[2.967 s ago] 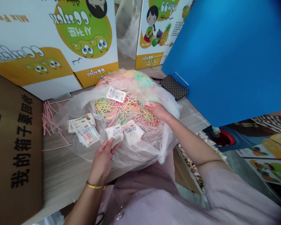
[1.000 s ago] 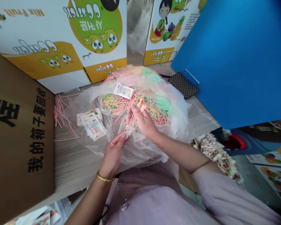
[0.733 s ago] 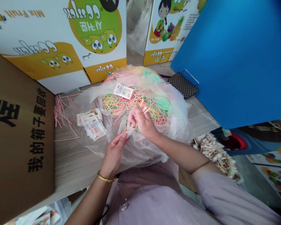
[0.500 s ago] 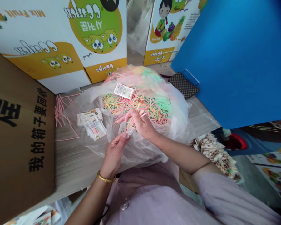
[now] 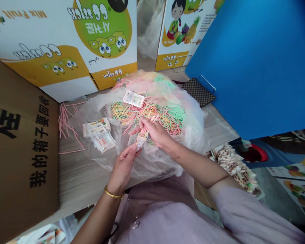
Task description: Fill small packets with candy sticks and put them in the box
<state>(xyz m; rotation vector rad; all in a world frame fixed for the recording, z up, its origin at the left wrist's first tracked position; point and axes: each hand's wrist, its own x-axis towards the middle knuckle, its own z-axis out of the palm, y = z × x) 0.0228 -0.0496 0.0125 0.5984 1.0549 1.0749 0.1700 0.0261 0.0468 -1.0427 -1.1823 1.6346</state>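
Between thumb and fingers, my left hand (image 5: 124,162) pinches the lower end of a small printed packet (image 5: 141,141). My right hand (image 5: 156,133) is closed round a bunch of thin candy sticks (image 5: 144,131), pink and yellowish, whose lower ends reach the packet's mouth. Whether they are inside it is hard to make out. Behind the hands, a heap of pink, yellow and green sticks (image 5: 171,117) lies in an open clear plastic bag (image 5: 193,135). One printed packet (image 5: 134,98) rests on the heap, and several more packets (image 5: 101,135) lie at the left on the plastic.
Loose pink sticks (image 5: 66,122) lie beside a brown carton (image 5: 22,145) on the left. Printed white-and-yellow boxes (image 5: 66,67) stand behind. At the right are a blue panel (image 5: 256,67), a checkered pouch (image 5: 199,92) and, lower down, a pile of packets (image 5: 235,166).
My right hand has shifted slightly, bringing the bunch of sticks down against the packet's mouth. More of the packet shows now. My left hand stays almost where it was.
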